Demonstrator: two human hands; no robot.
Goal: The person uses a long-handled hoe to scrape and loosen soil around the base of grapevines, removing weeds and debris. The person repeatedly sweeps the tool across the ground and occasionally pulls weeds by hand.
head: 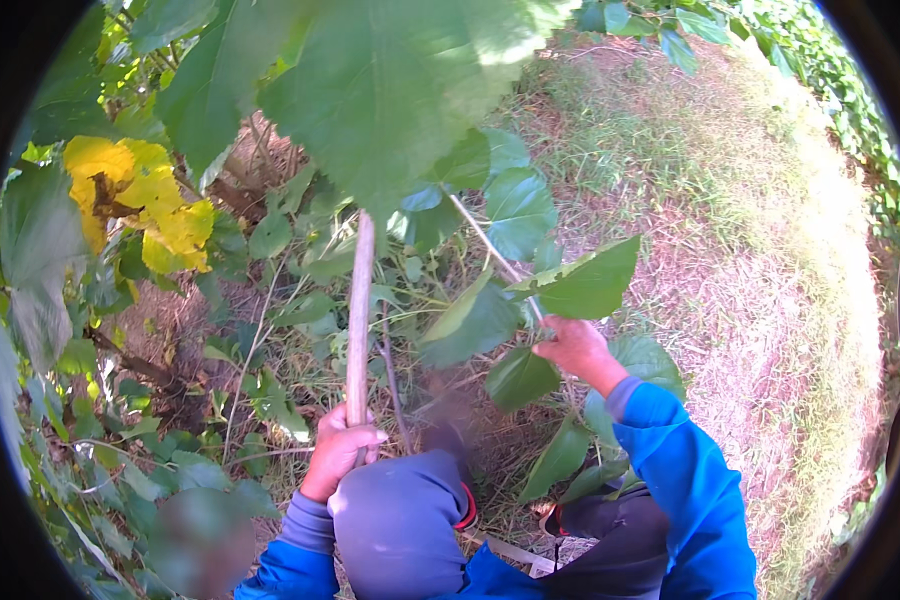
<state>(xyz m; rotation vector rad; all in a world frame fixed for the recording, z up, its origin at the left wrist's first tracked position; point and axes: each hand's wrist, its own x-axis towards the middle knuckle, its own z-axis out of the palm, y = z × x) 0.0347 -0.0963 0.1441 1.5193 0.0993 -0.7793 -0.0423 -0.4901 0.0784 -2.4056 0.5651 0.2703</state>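
My left hand (343, 448) grips the lower end of a pale wooden pole (359, 322), just above my bent left knee (397, 517). The pole rises nearly upright in the picture, and its far end is hidden behind a large, blurred green leaf (397, 90). Further right, my right hand (577, 349) is closed around a thin, light-barked branch (489, 238). Broad, toothed green leaves hang along this branch, one curled leaf (585, 283) just above my fingers. The branch slants up to the left from my hand, away from the pole.
Yellowing leaves (139, 199) and dense foliage crowd the left side. A brown woody stem (139, 364) stands low among them. Dry grass (727, 315) covers the ground on the right, with a leafy hedge (840, 90) beyond. A thin upright twig (392, 375) is just right of the pole.
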